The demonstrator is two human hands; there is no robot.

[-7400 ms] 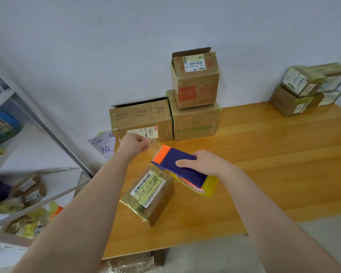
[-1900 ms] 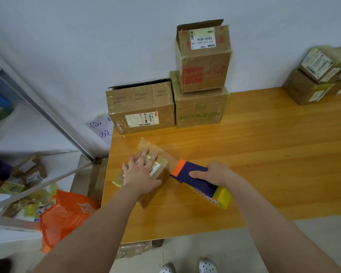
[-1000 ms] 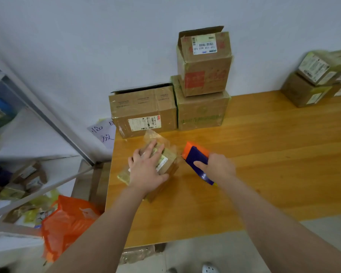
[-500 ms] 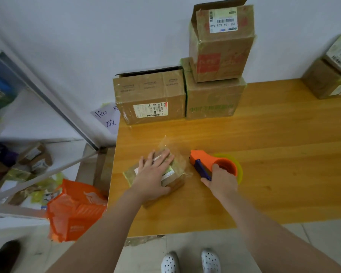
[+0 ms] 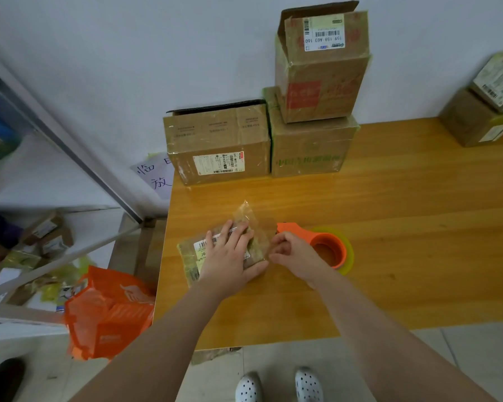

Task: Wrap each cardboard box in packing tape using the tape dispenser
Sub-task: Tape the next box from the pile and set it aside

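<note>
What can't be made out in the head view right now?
Head view:
- small box: most of its top is under the left hand.
- right hand: fingers curled by the clear tape; pinching it or not, unclear.
- tape dispenser: near part behind the right hand.
- boxes at far right: blurred, cut by the frame edge.

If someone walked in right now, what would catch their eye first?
Probably the hands at the left end of the table: the left hand lies flat on a small taped box, the right hand curled beside it. Just right of them lies the bright orange tape dispenser, and an orange bag sits below the table's left edge.
</note>
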